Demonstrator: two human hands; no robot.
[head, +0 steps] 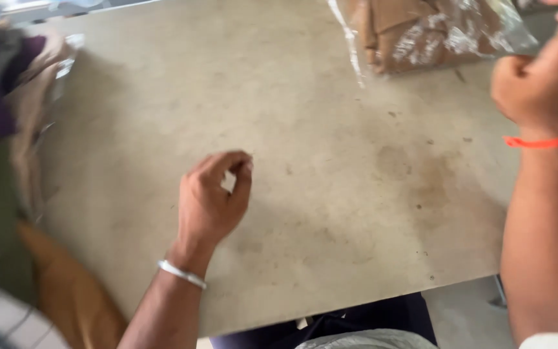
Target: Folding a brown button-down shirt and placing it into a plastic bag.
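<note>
Our left hand (211,197) rests low over the counter (330,194), with a silver bangle (182,274) on the wrist. Its grip is curled in, thumb and finger pinched close. The picture is too blurry for us to tell if something tiny sits in that pinch. The counter under the grip is pale and has brown stains, mostly off to the right of it.

Our right hand (540,87) is up higher and far to the right. Its grip is bunched into a loose fist, and we see nothing inside it. An orange band (546,141) goes around that wrist.

Just left of the right grip, at the far edge of the counter, lies a clear plastic bag (431,32) with brown folded things in it. The right grip is close to the bag but we cannot tell if it touches.

Far left of the left grip sits a blurry pile of cloth (8,129), purple, tan and green.
</note>
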